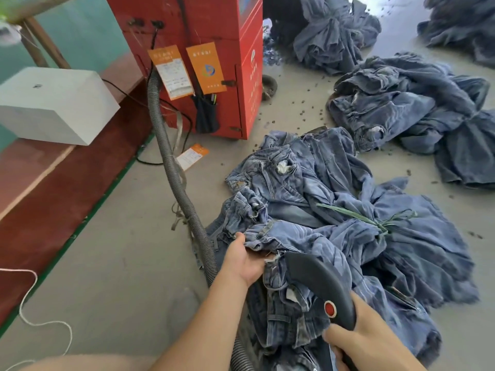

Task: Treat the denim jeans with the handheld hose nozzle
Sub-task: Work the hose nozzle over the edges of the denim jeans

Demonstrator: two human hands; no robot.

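A bundle of blue denim jeans (334,210), tied with a green string, lies on the grey floor in front of me. My left hand (245,259) grips the waistband edge of the topmost pair, thumb on top. My right hand (356,341) grips the handle of a dark handheld nozzle (316,282) with a red button. The nozzle's front end points into the opened waist beside my left hand. A grey ribbed hose (174,167) runs from the nozzle's rear across the floor to a red machine cabinet (214,49).
More tied denim bundles (407,108) lie at the right and back. A white box (53,105) sits on a dark red ledge at the left. Orange tags hang on the cabinet, one lies on the floor. White cord (34,317) trails at lower left. Small dark scraps dot the floor.
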